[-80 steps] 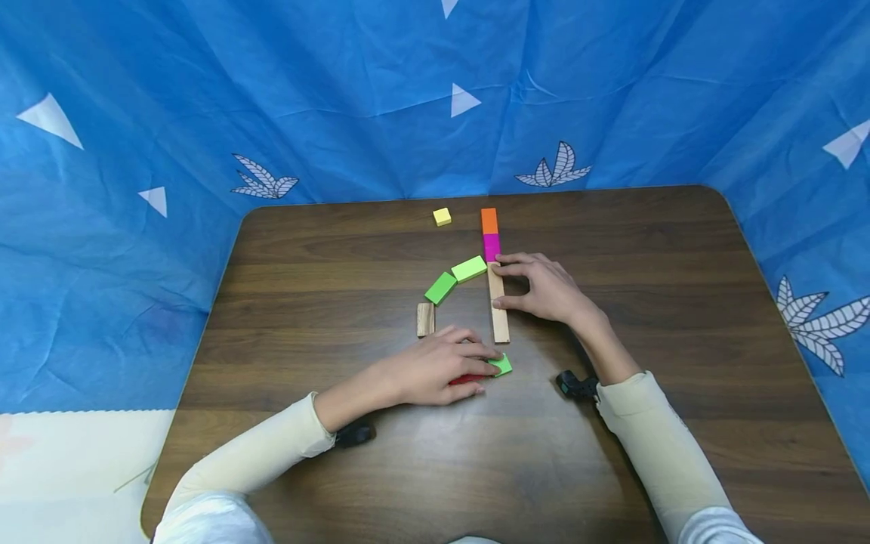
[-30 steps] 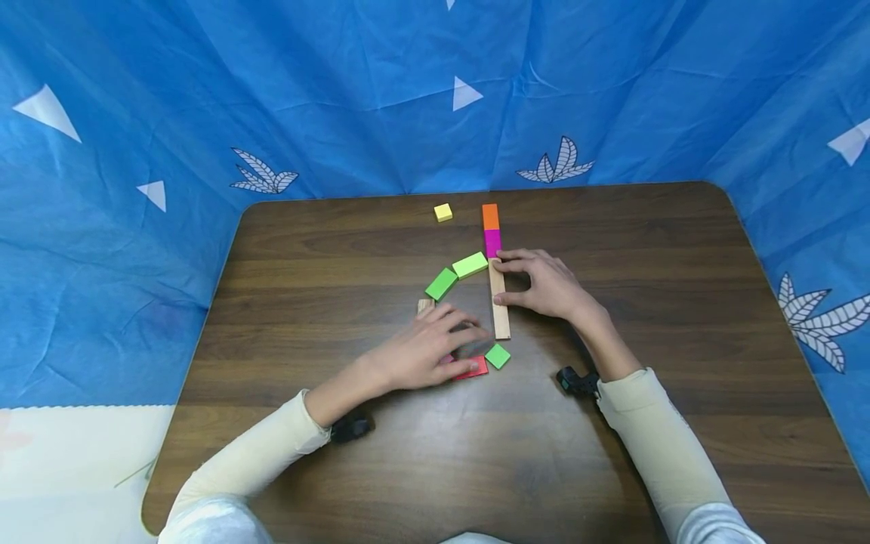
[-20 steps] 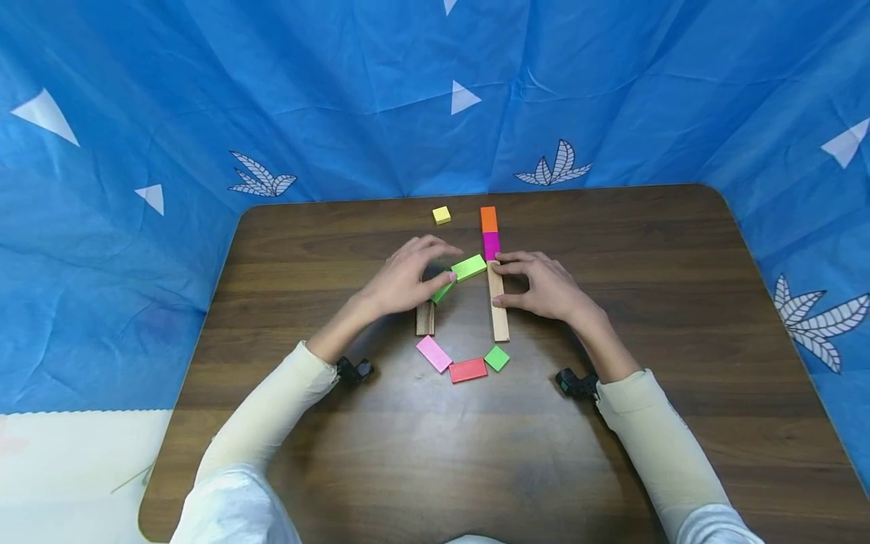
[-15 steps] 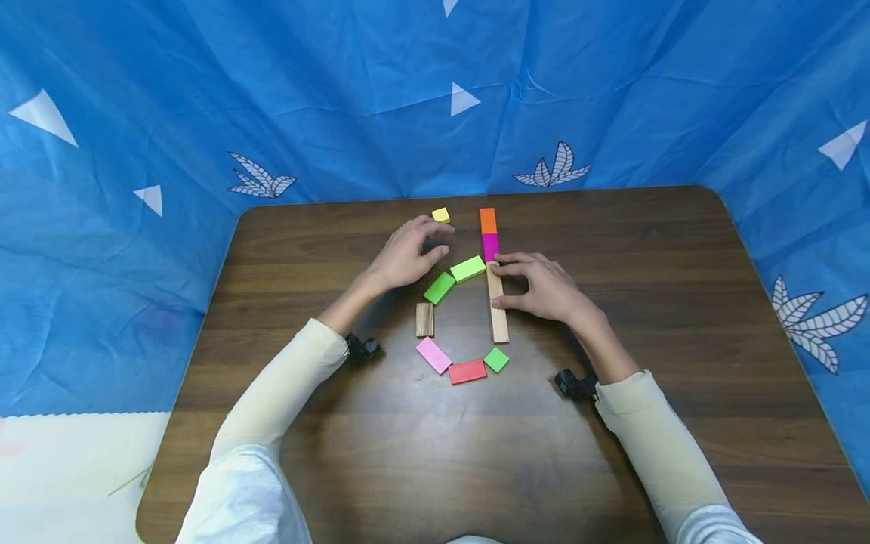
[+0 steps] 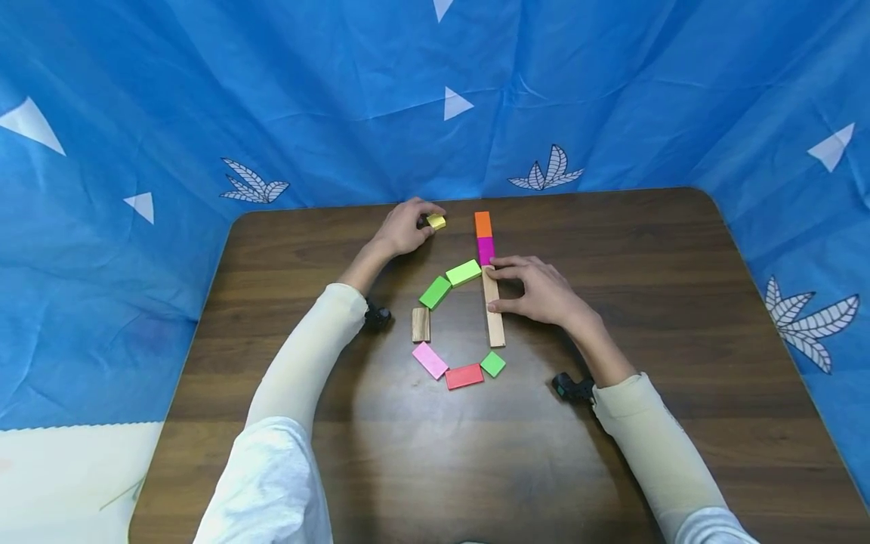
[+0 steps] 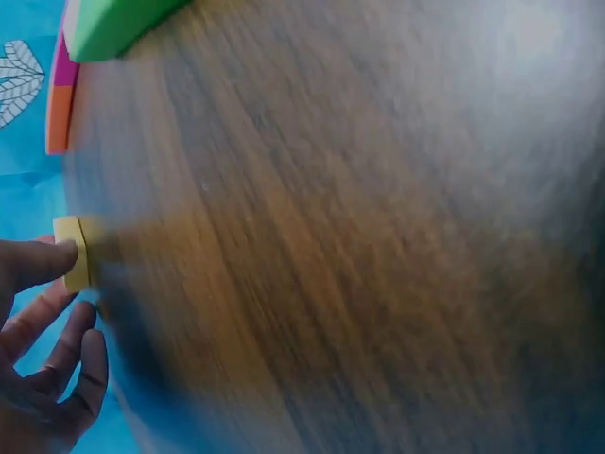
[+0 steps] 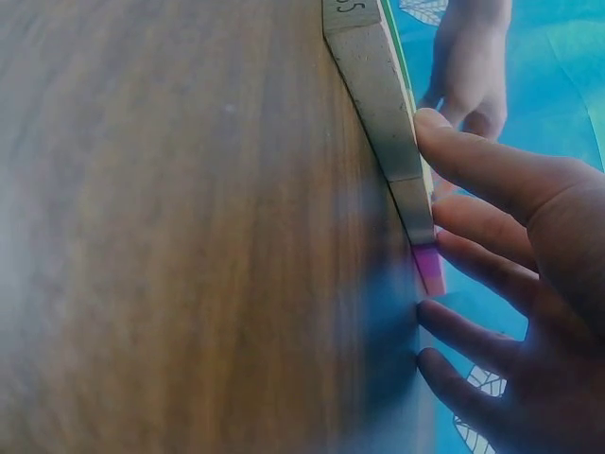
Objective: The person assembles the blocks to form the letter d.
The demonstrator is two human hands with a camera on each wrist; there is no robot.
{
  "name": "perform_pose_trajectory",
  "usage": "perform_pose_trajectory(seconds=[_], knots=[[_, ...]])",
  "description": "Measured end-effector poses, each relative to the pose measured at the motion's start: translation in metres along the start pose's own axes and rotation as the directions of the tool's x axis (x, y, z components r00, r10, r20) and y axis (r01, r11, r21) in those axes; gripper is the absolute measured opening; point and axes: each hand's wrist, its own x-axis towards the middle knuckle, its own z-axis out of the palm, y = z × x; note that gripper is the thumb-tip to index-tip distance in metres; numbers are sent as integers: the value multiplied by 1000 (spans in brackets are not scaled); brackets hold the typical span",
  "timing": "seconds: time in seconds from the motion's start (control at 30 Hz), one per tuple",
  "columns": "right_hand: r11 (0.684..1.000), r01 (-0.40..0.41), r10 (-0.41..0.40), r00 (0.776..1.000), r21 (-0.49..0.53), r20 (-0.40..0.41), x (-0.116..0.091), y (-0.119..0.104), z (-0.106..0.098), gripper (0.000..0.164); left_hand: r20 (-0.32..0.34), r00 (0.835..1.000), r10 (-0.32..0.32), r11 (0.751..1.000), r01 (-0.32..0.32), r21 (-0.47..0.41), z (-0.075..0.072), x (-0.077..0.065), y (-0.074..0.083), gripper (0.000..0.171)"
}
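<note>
At the table's far edge my left hand (image 5: 406, 228) pinches a small yellow block (image 5: 436, 221) between thumb and fingers; the left wrist view shows the thumb across that yellow block (image 6: 76, 274). My right hand (image 5: 540, 295) touches the right side of a straight row of pale wooden blocks (image 5: 495, 325), thumb and fingertips along it. Beyond them a magenta block (image 5: 485, 250) and an orange block (image 5: 482, 224) continue the row. In the right wrist view, seams show between the pale blocks (image 7: 378, 104).
A curve left of the row has a light green block (image 5: 464, 273), a green one (image 5: 435, 292), a striped wooden block (image 5: 421, 324), a pink block (image 5: 430, 360), a red block (image 5: 465, 376) and a small green block (image 5: 492, 364). Blue cloth (image 5: 381, 91) hangs behind the table.
My left hand has left the red and small green blocks, moved away over the table and taken hold of the yellow block. The right hand stays by the pale wooden row.
</note>
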Motion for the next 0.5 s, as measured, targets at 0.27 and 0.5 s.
perform_pose_trajectory(seconds=[0.27, 0.5], knots=[[1000, -6, 6, 1000, -6, 4, 1, 0, 2, 72, -4, 999, -45, 997, 45, 54, 1, 4, -3, 29], [1000, -3, 3, 1000, -8, 3, 1, 0, 0, 72, -13, 1000, -20, 995, 21, 99, 1, -2, 4, 33]])
